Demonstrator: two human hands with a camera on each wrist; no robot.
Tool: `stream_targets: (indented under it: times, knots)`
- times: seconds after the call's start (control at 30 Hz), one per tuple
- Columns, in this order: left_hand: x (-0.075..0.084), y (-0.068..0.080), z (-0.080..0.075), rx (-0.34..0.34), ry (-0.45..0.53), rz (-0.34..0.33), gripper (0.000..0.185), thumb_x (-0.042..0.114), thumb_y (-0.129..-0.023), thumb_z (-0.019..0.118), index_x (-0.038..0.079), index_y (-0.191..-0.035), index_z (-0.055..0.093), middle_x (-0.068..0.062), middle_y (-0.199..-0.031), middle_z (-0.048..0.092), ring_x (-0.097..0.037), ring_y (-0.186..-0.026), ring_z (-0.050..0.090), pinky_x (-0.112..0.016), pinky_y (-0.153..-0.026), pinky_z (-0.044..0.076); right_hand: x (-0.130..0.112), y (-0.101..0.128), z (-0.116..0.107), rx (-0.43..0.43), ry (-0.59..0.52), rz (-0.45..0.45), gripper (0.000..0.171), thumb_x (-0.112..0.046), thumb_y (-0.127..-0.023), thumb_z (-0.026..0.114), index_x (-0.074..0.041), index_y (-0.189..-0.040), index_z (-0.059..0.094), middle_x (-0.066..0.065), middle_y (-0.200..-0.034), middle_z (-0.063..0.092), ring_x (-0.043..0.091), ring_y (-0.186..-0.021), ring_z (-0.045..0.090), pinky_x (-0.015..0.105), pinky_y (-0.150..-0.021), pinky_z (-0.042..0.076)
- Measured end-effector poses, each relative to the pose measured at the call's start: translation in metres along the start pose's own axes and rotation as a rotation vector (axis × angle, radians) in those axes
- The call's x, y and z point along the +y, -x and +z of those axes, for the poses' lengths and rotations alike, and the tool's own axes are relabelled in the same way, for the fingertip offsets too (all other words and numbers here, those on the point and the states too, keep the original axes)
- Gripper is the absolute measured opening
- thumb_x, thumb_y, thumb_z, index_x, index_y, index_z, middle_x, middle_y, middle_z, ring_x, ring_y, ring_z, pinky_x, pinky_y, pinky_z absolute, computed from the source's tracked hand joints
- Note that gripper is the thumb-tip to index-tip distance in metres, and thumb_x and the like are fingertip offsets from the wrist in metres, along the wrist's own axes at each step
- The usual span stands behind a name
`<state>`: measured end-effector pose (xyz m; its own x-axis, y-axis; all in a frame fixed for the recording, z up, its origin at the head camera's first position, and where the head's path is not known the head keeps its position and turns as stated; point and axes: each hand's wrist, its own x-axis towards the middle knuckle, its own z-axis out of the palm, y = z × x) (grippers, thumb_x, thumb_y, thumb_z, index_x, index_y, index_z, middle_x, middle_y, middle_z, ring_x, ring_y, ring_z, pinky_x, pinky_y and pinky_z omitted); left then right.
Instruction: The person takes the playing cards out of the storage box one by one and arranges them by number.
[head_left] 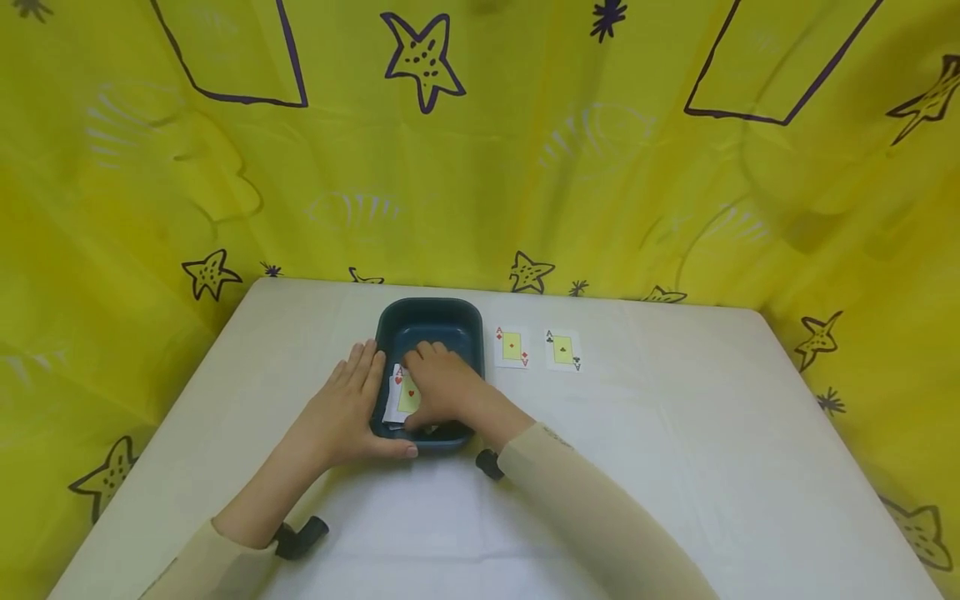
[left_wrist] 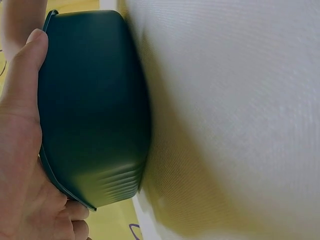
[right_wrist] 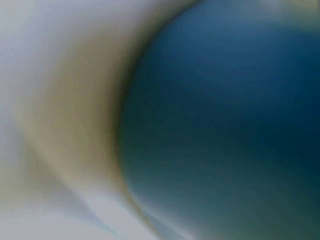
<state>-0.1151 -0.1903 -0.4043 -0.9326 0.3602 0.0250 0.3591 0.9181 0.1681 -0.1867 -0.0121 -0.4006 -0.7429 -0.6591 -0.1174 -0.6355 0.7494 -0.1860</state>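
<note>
A dark blue-green plastic tub point(head_left: 429, 307) stands on the table, shown from outside in the left wrist view. My left hand point(head_left: 348, 404) lies along its left rim, fingers straight, thumb stretched across the near corner. Inside the tub my right hand point(head_left: 446, 385) bends over an ace of hearts playing card point(head_left: 407, 398), thumb by the near edge and fingers by the far edge. White edges of more cards show under it. The right fingertips are partly hidden. The right wrist view is blurred and filled mostly by the tub's blue wall point(right_wrist: 225, 110).
To the right of the tub, an ace of diamonds point(head_left: 512, 347) and an ace of clubs point(head_left: 562, 350) lie face up side by side. The table point(head_left: 660, 467) has a white cover. A yellow curtain point(head_left: 480, 183) with starfish prints hangs behind it and at both sides.
</note>
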Motion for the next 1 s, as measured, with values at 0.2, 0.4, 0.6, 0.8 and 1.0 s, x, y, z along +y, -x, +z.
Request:
stream_targets:
  times: [0.2,0.4,0.6,0.8,1.0]
  knots:
    - [0.000,0.000,0.000,0.005,-0.001,0.001,0.145,0.100,-0.061,0.046,-0.008,-0.154,0.022,-0.027,-0.163,0.016,-0.042,-0.152,0.012,-0.055,-0.121,0.021,0.005,0.007,-0.008,0.033,-0.062,-0.038,0.089,-0.052,-0.070,0.084,-0.013,-0.143,0.049,0.003,-0.131,0.053,0.017,-0.112,0.046,0.029,-0.102,0.048]
    - [-0.001,0.000,0.000,0.000,0.002,0.009,0.144,0.099,-0.061,0.047,-0.009,-0.154,0.022,-0.027,-0.163,0.015,-0.043,-0.152,0.011,-0.055,-0.121,0.020,0.014,0.017,-0.023,0.074,-0.060,-0.063,0.089,-0.051,-0.070,0.081,-0.012,-0.144,0.048,0.004,-0.134,0.051,0.018,-0.114,0.045,0.029,-0.103,0.047]
    - [0.000,-0.001,-0.001,-0.039,0.011,-0.018,0.146,0.099,-0.059,0.049,-0.006,-0.156,0.020,-0.024,-0.165,0.011,-0.041,-0.153,0.008,-0.055,-0.121,0.019,0.029,0.030,-0.042,0.114,-0.072,-0.062,0.088,-0.048,-0.070,0.080,-0.012,-0.144,0.048,0.004,-0.133,0.051,0.018,-0.114,0.043,0.029,-0.098,0.048]
    - [0.001,-0.001,-0.001,-0.045,0.017,-0.033,0.146,0.097,-0.058,0.055,-0.005,-0.156,0.020,-0.024,-0.165,0.010,-0.041,-0.153,0.007,-0.055,-0.121,0.019,0.049,0.039,-0.051,0.117,-0.124,-0.002,0.087,-0.044,-0.069,0.081,-0.013,-0.144,0.049,0.003,-0.131,0.050,0.015,-0.110,0.043,0.025,-0.087,0.051]
    - [0.002,-0.001,0.000,-0.037,0.027,-0.039,0.145,0.093,-0.058,0.061,-0.005,-0.156,0.020,-0.024,-0.165,0.011,-0.041,-0.153,0.008,-0.056,-0.121,0.018,0.073,0.047,-0.059,0.125,-0.119,0.050,0.085,-0.040,-0.070,0.082,-0.011,-0.143,0.049,0.006,-0.132,0.050,0.019,-0.112,0.045,0.028,-0.087,0.051]
